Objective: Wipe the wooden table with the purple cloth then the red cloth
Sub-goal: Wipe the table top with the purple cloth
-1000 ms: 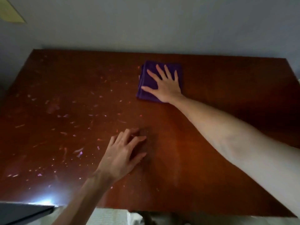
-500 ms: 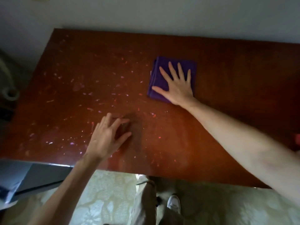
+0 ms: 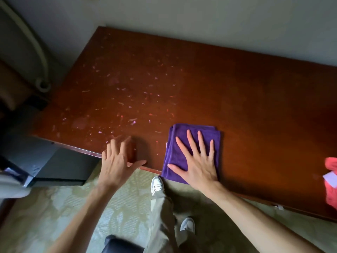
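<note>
The folded purple cloth [image 3: 180,141] lies at the near edge of the dark wooden table [image 3: 255,99], its near end slightly over the edge. My right hand [image 3: 197,161] presses flat on it with fingers spread. My left hand [image 3: 116,161] rests open at the table's near edge, left of the cloth, holding nothing. Pale crumbs and smears [image 3: 127,99] speckle the table's left half. The red cloth [image 3: 331,183] lies at the right edge of the view, with a white label on it.
A grey wall runs behind the table. A white pipe [image 3: 41,57] stands in the left corner. A dark box or cabinet [image 3: 54,161] sits left of the table. My legs and white shoes [image 3: 157,183] stand on a pale patterned floor.
My right hand has dragged the purple cloth from the far middle of the table to its near edge. My left hand slid back to the near edge. The view tilted down and the red cloth came into sight.
</note>
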{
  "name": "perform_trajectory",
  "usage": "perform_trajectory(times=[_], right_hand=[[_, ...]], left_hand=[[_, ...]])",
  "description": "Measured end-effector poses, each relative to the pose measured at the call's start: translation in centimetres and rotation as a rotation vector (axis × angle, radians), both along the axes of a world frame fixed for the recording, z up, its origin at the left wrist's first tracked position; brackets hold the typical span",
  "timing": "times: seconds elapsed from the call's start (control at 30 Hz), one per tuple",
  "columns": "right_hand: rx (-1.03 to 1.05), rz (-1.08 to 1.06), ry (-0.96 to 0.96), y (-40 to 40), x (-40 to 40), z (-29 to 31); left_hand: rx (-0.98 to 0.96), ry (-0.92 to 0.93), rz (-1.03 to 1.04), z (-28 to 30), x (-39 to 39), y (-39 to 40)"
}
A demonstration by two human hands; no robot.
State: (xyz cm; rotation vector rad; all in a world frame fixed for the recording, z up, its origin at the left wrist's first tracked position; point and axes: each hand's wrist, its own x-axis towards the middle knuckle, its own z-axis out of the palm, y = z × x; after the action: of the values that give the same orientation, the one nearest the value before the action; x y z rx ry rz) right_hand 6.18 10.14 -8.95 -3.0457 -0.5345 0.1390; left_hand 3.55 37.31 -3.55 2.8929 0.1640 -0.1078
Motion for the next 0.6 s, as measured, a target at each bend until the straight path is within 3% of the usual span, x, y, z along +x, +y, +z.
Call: perform_trajectory(times=[0.13, 0.27, 0.4, 0.6], right_hand=[[0.023, 0.005, 0.014, 1.9, 3.9, 0.1], [0.059, 0.011, 0.016, 5.2, 12.9, 0.7], [0.089, -0.067, 0.056, 8.9, 23.4, 1.5], [0.168, -0.185, 0.075, 12.8, 35.9, 2.0]], left_hand=[[-0.082, 0.115, 0.282, -1.4, 0.6, 1.4], [-0.222, 0.238, 0.493, -1.3, 2.4, 1.8], [-0.271, 0.311, 0.465, -2.3, 2.6, 2.6], [-0.351, 0.267, 0.436, -3.2, 2.1, 2.9]])
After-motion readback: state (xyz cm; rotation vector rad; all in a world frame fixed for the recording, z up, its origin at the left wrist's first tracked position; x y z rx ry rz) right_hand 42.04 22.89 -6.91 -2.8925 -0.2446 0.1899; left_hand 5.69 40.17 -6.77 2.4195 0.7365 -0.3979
